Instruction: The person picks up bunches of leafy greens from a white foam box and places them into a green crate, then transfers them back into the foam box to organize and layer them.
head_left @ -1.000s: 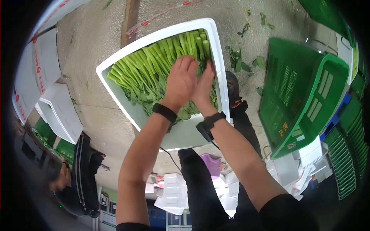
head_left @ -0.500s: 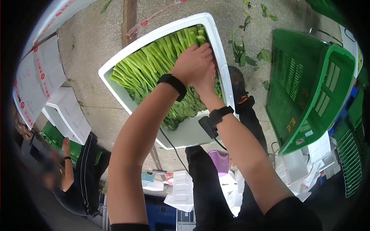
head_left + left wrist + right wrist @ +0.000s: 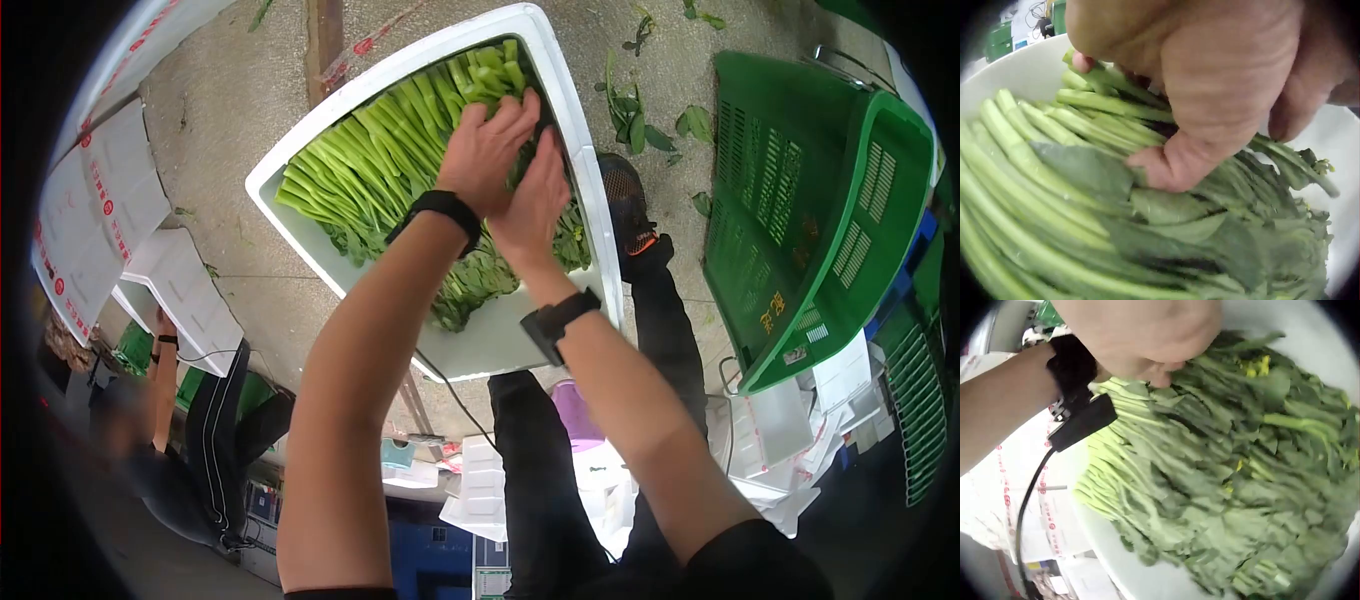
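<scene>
A white foam box (image 3: pixel 283 231) holds a layer of choy sum (image 3: pixel 360 165), its cut stalk ends toward one long side and its leaves toward the other. My left hand (image 3: pixel 484 150) reaches into the box's right end. In the left wrist view, its thumb (image 3: pixel 1175 165) presses the leaves while its fingers curl over several stalks (image 3: pixel 1116 103). Beside it, my right hand (image 3: pixel 535 205) lies with fairly straight fingers between the greens and the end wall. Small yellow flowers (image 3: pixel 1259 366) show among the leaves in the right wrist view.
A green plastic crate (image 3: pixel 740 230) lies tipped on its side to the right. Loose leaves (image 3: pixel 630 118) litter the floor by my shoe (image 3: pixel 625 205). White foam boxes (image 3: pixel 185 295) stand at left, near another person (image 3: pixel 180 470). A purple stool (image 3: pixel 575 412) is behind my legs.
My hands overlapped half a second ago; now the left hand has shifted left off the right fingers, which show again. The box sits slightly higher in the view.
</scene>
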A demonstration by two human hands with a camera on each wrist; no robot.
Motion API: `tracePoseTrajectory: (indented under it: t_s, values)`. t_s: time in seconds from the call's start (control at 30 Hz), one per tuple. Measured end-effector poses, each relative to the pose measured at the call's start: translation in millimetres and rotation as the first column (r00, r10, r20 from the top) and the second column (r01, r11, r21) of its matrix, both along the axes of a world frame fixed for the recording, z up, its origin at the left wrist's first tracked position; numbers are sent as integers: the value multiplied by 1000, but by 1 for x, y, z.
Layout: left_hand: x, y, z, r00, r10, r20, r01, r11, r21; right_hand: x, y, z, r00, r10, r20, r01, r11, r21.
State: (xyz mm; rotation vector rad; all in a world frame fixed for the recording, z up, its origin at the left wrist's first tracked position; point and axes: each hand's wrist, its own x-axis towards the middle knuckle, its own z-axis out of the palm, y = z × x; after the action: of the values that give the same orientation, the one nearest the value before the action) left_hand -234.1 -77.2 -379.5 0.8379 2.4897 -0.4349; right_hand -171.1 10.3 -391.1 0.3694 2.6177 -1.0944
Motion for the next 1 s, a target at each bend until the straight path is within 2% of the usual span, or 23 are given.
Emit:
tracePoseTrajectory:
  t_s: [0.03, 0.07, 0.17, 0.23, 0.3, 0.33, 0.37, 0.4, 0.43, 0.47, 0.5, 0.53, 0.57, 0.63, 0.67, 0.7, 0.77, 0.8, 0.83, 0.9, 0.93, 0.97, 1.0]
  values:
    - [4, -7, -3, 1000, 20, -17, -19, 998, 52, -3, 5, -15, 996, 87, -2, -87, 995, -38]
    - [8, -11, -6, 999, 24, -47, -21, 998, 66, -6, 11, -30, 983, 142, 118, -132, 987, -90]
    - [9, -9, -12, 986, -16, -165, 27, 997, 66, -19, 7, -37, 980, 138, 145, -133, 990, -40]
    - [2, -5, -5, 992, 4, -124, 10, 993, 116, -19, 8, -50, 985, 147, 90, -141, 988, -68]
    - [-4, 0, -1, 996, 28, -87, -13, 986, 166, -25, 14, -52, 895, 187, 405, -144, 981, -133]
    - [-4, 5, 1, 996, 36, -76, -27, 992, 121, -25, 14, -41, 907, 153, 392, -148, 988, -43]
    - [-5, 8, 4, 997, 46, -67, -41, 996, 77, -22, 14, -37, 908, 154, 390, -149, 988, -42]
    - [-8, 11, 6, 996, 46, -72, -40, 996, 81, -20, 17, -36, 948, 191, 256, -181, 981, -63]
    - [-11, 15, 8, 996, 90, -6, -90, 996, -6, -19, 21, -35, 967, 224, 118, -216, 973, -77]
    - [-14, 19, 9, 988, 142, 56, -136, 986, -95, -19, 26, -35, 967, 226, 116, -219, 973, -70]
    - [-14, 20, 9, 988, 142, 55, -137, 987, -90, -22, 29, -30, 964, 245, 103, -225, 958, -176]
    - [-13, 17, 8, 988, 148, 47, -145, 987, -64, -25, 34, -26, 961, 260, 92, -226, 933, -279]
    - [-11, 13, 7, 988, 150, 39, -149, 988, -36, -29, 37, -22, 963, 253, 96, -219, 937, -273]
    - [-6, 0, 4, 987, 161, 29, -162, 986, 43, -34, 38, -16, 933, 254, 255, -139, 909, -393]
    - [-3, -6, 5, 991, 135, -16, -134, 988, 73, -30, 35, -26, 910, 317, 268, -243, 930, -276]
    - [0, -9, 7, 992, 111, -62, -104, 989, 101, -34, 30, -19, 911, 309, 271, -234, 932, -277]
    - [5, -17, 11, 990, 143, -4, -141, 981, 130, -47, 18, 3, 820, 295, 491, -270, 955, -124]
    - [9, -23, 11, 985, 169, -25, -162, 970, 183, -30, 15, -7, 910, 298, 288, -308, 951, -12]
    - [13, -26, 14, 980, 197, -42, -182, 954, 236, -26, 16, -9, 912, 292, 288, -301, 953, -10]
    - [24, -33, 27, 966, 260, 4, -255, 941, 221, -19, 16, -11, 920, 361, 153, -364, 931, -14]
    - [31, -39, 34, 941, 338, 20, -317, 860, 400, -24, 15, -8, 918, 366, 151, -367, 930, -21]
    - [40, -46, 43, 911, 410, 50, -366, 744, 559, -31, 16, -6, 929, 285, 238, -267, 958, -102]
    - [60, -53, 50, 872, 490, 27, -407, 693, 595, -37, 14, -4, 918, 219, 331, -165, 969, -184]
